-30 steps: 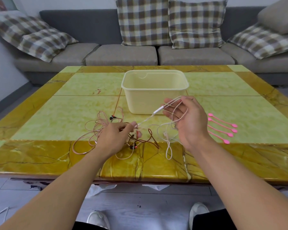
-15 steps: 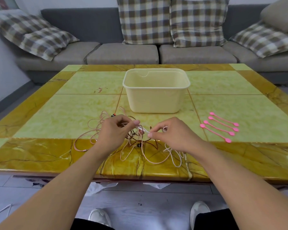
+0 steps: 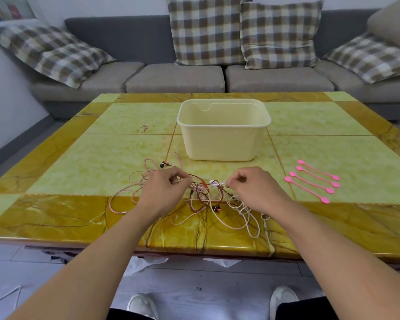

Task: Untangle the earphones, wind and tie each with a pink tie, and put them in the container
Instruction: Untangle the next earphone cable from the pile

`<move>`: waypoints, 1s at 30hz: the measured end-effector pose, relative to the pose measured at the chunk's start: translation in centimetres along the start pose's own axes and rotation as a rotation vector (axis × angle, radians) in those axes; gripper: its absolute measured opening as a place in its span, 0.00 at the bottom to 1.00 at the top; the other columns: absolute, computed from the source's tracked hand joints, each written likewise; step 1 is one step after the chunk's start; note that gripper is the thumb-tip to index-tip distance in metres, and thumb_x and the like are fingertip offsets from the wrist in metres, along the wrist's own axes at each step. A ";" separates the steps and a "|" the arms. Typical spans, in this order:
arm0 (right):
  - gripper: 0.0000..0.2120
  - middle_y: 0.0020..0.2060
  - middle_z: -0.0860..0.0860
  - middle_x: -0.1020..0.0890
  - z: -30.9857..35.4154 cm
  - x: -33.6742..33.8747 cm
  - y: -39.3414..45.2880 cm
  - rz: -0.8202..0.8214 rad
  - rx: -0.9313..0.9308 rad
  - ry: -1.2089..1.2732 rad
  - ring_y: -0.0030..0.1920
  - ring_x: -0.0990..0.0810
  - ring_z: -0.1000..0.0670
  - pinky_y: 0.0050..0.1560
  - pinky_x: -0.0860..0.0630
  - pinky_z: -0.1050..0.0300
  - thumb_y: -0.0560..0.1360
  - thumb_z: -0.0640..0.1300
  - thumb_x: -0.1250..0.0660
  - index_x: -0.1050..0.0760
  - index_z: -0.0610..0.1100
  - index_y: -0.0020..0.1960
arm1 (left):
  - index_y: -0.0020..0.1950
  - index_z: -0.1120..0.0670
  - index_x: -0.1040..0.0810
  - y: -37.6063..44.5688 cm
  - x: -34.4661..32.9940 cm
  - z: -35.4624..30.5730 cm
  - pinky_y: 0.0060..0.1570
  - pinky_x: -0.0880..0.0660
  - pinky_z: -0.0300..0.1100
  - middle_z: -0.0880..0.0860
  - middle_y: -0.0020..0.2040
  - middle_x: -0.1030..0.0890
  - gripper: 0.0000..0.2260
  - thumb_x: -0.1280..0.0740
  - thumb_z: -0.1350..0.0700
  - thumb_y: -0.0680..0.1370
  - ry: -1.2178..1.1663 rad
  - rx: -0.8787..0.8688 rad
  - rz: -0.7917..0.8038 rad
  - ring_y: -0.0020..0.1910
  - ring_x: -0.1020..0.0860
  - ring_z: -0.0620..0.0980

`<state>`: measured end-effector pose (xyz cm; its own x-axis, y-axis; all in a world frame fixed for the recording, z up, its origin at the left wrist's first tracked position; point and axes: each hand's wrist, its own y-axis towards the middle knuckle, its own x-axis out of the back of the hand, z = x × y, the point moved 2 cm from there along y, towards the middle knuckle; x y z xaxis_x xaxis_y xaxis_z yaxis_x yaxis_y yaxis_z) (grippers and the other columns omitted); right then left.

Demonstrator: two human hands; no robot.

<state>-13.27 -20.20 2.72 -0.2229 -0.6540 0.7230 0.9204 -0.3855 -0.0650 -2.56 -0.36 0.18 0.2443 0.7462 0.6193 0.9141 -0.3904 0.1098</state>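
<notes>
On the yellow-green marble table (image 3: 125, 153), the tangled pink, brown and white earphone cables (image 3: 208, 199) lie just before the empty cream plastic container (image 3: 224, 144), so untangling seems in hand. Left hand (image 3: 164, 190) and right hand (image 3: 252, 190) each pinch a cable; next, one earphone should be pulled free, then tied with one of the four pink silicone ties (image 3: 314, 181) right of the container.

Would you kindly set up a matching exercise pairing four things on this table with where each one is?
Things:
1. container
2. pink ties
3. earphone tangle
4. left hand

Places:
A. near the table's right side, in a row
B. near the front edge, between both hands
C. middle of the table, behind the cables
D. on the tangle's left part, pinching a cable

Pairs: 1-C, 2-A, 3-B, 4-D
</notes>
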 end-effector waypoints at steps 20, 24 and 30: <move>0.07 0.41 0.55 0.13 1.3 -1.2 -0.5 0.038 -0.005 0.269 0.44 0.13 0.49 0.49 0.18 0.49 0.82 0.44 0.34 0.19 0.48 0.46 | 0.38 0.49 0.28 -0.1 -1.1 -0.4 0.39 0.28 0.45 0.49 0.41 0.22 0.15 0.21 0.50 0.68 0.291 -0.069 0.110 0.42 0.24 0.52; 0.06 0.45 0.53 0.12 1.6 -1.4 -0.7 0.085 -0.048 0.442 0.43 0.13 0.52 0.43 0.22 0.55 0.83 0.42 0.37 0.23 0.44 0.49 | 0.42 0.47 0.31 -0.4 -1.0 -0.7 0.45 0.25 0.47 0.47 0.45 0.21 0.17 0.21 0.55 0.69 0.240 -0.048 0.137 0.47 0.23 0.51; 0.03 0.51 0.48 0.13 1.8 -1.5 -0.5 0.090 -0.091 0.686 0.46 0.13 0.46 0.33 0.23 0.62 0.82 0.40 0.35 0.25 0.40 0.54 | 0.47 0.50 0.31 -0.5 -0.6 -0.6 0.46 0.22 0.55 0.51 0.46 0.16 0.12 0.32 0.63 0.72 0.110 -0.011 0.093 0.46 0.19 0.55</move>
<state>-12.83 -17.91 2.91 -0.3271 -0.9379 0.1157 0.9209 -0.3438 -0.1835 -3.39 -0.94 0.20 0.2904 0.6429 0.7088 0.8852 -0.4619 0.0562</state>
